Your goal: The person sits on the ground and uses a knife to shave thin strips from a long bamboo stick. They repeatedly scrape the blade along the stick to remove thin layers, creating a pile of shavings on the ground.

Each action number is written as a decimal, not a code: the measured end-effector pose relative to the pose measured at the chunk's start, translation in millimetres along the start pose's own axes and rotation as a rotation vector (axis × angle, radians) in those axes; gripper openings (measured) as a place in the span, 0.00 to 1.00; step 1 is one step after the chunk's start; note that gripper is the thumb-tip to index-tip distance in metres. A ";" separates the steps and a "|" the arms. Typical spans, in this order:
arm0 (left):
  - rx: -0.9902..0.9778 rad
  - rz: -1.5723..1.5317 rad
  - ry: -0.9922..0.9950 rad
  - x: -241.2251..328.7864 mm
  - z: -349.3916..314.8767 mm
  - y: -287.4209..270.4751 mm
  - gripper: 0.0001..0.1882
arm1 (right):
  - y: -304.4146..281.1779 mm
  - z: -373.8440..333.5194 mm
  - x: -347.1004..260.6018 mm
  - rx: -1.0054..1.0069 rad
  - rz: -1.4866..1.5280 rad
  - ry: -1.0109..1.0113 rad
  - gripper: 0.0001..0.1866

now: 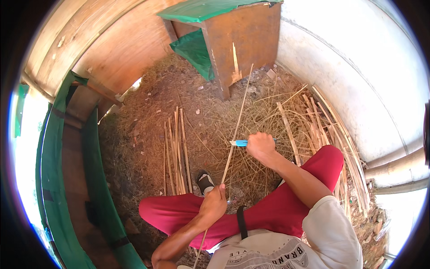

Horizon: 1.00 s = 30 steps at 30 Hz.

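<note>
A long thin strip, apparently bamboo (236, 127), runs from near my waist up toward the wooden cabinet. Low on it, my left hand (213, 205) is closed around the strip above my left thigh. My right hand (261, 145) grips a blue utility knife (241, 143), its blade pointing left. The blade meets or crosses the strip about midway along its far part; whether it cuts in cannot be told. Below the knife, a tangle of thin shavings (255, 168) covers the ground between my legs.
Several split strips (180, 152) lie on the dirt at left. More long strips (345, 148) lean along the white wall (358, 67) at right. A wooden cabinet (244, 40) with green sheeting stands ahead. Green-covered shelving (67, 179) lines the left side.
</note>
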<state>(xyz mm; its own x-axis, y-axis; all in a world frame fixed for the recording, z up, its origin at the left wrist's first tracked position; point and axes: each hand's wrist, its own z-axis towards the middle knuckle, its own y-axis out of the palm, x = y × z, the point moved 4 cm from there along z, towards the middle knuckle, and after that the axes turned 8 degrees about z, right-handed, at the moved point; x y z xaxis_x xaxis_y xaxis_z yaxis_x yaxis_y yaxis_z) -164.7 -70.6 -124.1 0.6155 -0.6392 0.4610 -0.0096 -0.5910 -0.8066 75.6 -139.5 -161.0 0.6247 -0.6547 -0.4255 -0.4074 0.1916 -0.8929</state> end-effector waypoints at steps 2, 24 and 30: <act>-0.019 0.001 0.000 4.3 -5.2 -5.5 0.26 | 8.3 4.2 3.0 0.012 -0.004 -0.018 0.10; -0.277 0.297 -0.097 -48.9 -131.3 -14.5 0.19 | 30.8 49.2 99.4 0.053 0.042 0.309 0.11; -0.236 0.305 -0.193 -58.6 -166.1 -25.0 0.20 | 43.9 53.0 101.2 -0.006 0.010 0.318 0.09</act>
<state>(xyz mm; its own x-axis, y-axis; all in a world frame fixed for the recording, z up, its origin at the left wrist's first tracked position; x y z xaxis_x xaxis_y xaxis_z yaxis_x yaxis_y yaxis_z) -331.4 -100.1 -69.5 0.6925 -0.7115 0.1191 -0.3803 -0.5004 -0.7778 156.2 -158.6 -251.0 0.3819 -0.8486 -0.3660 -0.4168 0.1953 -0.8877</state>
